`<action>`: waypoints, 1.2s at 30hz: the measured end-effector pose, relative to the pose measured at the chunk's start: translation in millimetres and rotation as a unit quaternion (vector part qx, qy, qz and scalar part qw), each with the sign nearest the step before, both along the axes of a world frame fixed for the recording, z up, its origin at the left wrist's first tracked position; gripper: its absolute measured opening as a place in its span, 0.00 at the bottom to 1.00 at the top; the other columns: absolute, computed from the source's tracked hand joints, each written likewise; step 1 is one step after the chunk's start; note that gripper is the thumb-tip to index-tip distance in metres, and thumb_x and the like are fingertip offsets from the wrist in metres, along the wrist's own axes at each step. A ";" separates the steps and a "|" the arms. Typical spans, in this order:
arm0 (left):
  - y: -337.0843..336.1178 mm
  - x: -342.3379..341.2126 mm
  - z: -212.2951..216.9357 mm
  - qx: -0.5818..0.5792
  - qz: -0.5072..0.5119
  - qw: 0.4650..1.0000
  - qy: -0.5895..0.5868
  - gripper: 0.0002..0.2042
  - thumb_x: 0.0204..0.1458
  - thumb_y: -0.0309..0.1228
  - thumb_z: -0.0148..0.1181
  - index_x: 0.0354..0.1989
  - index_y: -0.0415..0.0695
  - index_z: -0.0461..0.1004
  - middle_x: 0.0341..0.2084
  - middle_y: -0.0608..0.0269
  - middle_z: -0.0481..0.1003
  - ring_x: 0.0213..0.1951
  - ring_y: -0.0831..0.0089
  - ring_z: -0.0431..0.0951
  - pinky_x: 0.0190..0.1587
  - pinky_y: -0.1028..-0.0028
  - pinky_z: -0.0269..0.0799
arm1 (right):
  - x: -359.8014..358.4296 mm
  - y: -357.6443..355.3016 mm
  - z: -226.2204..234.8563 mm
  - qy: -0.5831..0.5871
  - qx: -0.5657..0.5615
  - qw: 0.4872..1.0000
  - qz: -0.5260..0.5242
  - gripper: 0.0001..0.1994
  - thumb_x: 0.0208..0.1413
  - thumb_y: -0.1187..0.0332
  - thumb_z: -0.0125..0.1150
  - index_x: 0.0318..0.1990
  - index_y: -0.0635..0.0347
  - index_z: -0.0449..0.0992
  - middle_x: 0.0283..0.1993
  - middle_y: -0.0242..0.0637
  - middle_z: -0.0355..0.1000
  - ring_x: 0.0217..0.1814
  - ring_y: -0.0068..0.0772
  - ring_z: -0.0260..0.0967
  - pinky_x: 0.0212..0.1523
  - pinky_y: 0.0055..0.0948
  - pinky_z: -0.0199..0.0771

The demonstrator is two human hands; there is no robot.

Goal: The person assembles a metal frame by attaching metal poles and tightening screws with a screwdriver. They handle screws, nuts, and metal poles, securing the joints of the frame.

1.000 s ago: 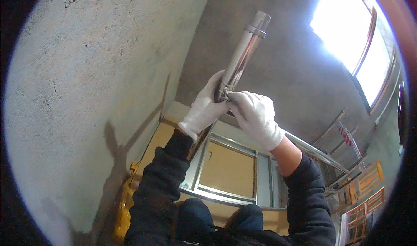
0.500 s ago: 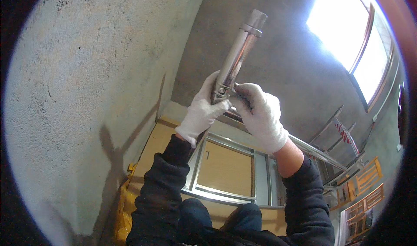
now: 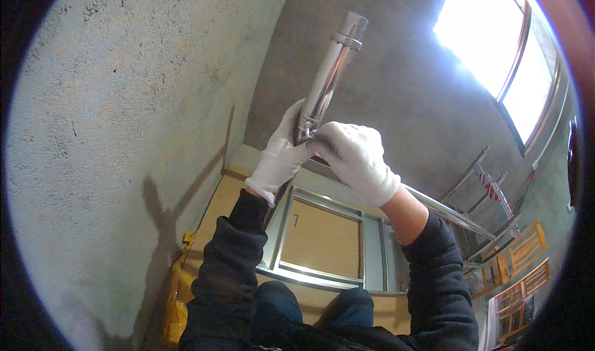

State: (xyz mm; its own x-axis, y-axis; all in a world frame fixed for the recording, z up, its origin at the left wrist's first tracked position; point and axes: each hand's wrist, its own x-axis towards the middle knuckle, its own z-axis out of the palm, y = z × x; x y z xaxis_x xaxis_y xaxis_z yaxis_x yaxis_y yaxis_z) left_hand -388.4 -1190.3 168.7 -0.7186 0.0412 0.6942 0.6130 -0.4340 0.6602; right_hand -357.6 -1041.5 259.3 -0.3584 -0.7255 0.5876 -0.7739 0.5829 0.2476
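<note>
A shiny metal pipe with a collar near its top end stands tilted up and to the right in front of me. My left hand, in a white glove, is closed around its lower part. At that lower end sits a small bolt. My right hand, also gloved in white, is pinched closed right beside the bolt. A small bright metal piece shows between its fingertips and the bolt. Its shape is too small to tell, and most of it is hidden by the glove.
A rough plaster wall rises close on my left. Below my hands lies a metal frame over tan boards. To the right are a ladder-like metal frame and wooden chairs. A bright window is at upper right.
The pipe and both hands have shifted slightly left. My right fingertips have turned and closed in beside the bolt, where a small bright metal piece now shows.
</note>
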 end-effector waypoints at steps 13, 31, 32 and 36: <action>1.0 1.9 1.1 -0.009 0.020 1.000 -0.007 0.37 0.50 0.28 0.66 0.69 0.44 0.53 0.51 0.63 0.69 0.51 0.76 0.71 0.53 0.75 0.69 | 1.7 -8.0 -7.1 -0.037 -0.097 0.995 -0.002 0.09 0.55 0.62 0.61 0.33 0.55 0.70 0.24 0.43 0.72 0.29 0.49 0.74 0.28 0.42 0.72; -9.8 14.9 -1.1 -0.030 -0.007 0.998 -0.059 0.32 0.61 0.39 0.55 0.70 0.42 0.50 0.62 0.56 0.63 0.64 0.69 0.61 0.66 0.71 0.56 | 13.0 -14.0 30.3 0.004 0.088 0.995 -0.046 0.05 0.51 0.68 0.59 0.34 0.56 0.71 0.25 0.44 0.72 0.31 0.50 0.75 0.29 0.44 0.72; -7.9 7.0 -8.2 0.005 -0.026 0.999 -0.047 0.30 0.63 0.39 0.53 0.70 0.42 0.51 0.62 0.56 0.63 0.64 0.70 0.61 0.66 0.71 0.56 | 10.0 -15.6 34.6 0.017 0.120 0.991 -0.048 0.05 0.50 0.68 0.59 0.33 0.56 0.72 0.25 0.44 0.73 0.31 0.49 0.75 0.28 0.44 0.72; -6.9 3.3 -10.5 0.033 0.001 0.998 -0.062 0.26 0.66 0.40 0.48 0.69 0.41 0.55 0.62 0.58 0.63 0.63 0.72 0.61 0.65 0.73 0.56 | 14.8 -31.1 62.4 0.033 0.265 0.961 -0.069 0.07 0.50 0.67 0.58 0.37 0.55 0.76 0.25 0.44 0.74 0.31 0.48 0.77 0.30 0.42 0.77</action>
